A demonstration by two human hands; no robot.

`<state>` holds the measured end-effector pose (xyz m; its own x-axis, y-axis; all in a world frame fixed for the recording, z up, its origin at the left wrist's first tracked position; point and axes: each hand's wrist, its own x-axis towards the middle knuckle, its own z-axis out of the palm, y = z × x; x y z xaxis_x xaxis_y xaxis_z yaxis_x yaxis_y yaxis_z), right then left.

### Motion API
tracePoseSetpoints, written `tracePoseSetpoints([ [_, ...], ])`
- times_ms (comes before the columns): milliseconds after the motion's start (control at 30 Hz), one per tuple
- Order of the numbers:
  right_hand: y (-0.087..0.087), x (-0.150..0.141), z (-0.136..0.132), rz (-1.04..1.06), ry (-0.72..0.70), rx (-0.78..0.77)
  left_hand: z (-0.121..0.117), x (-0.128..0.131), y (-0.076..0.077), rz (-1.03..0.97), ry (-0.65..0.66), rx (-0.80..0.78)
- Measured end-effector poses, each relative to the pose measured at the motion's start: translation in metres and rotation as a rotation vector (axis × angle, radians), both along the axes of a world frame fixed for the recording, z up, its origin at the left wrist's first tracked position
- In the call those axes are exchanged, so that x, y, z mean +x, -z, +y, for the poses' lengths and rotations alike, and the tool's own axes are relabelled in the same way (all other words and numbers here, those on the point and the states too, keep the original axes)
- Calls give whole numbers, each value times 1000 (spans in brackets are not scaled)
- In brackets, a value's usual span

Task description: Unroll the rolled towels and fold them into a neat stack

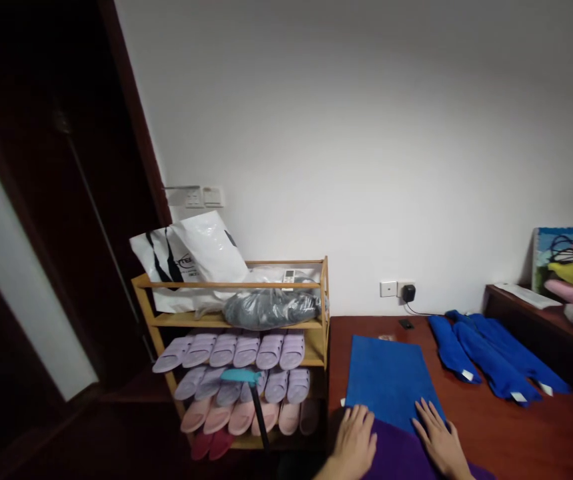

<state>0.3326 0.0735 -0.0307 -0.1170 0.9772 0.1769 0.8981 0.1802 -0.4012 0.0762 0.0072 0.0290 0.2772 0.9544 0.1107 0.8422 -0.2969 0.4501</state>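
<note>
White-painted wall (326,133) fills most of the view, with a dark door (111,153) at its left. Below it stand a reddish-brown table (496,433) and, just beside the table's left edge, a wooden rack (325,293). Rows of slippers (246,349), lilac above and pink below, sit on the rack's lower shelves. On the table's right side several long folded blue cloths (489,357) lie side by side, white tags at their near ends. A white bag (211,247) leans on the rack's top shelf, next to a dark bundle in clear plastic (271,308).

A flat blue cloth (389,373) lies spread on the table, directly in front of the person, well apart from the folded ones. Purple fabric (391,443) meets its near edge; whether that is another cloth or clothing, I cannot tell from this angle.

Both hands rest palm down with fingers extended, grasping nothing: the left hand (355,441) at the blue cloth's near left corner, the right hand (435,433) at its near right. Smallest of all, a black plug (408,293) sits in a wall socket (389,289) behind the table.
</note>
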Motion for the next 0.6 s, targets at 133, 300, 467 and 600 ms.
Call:
tracePoseSetpoints([
  [133,-9,24,-13,96,4,-17,25,-16,-15,48,75,-66],
  [300,-11,79,-32,99,44,-43,24,-32,-10,23,-35,-46],
  [467,-31,94,-43,179,67,-211,35,-41,-14,-61,-115,-161],
  [600,-44,92,-43,232,56,-254,43,-52,-23,-207,-134,-314],
])
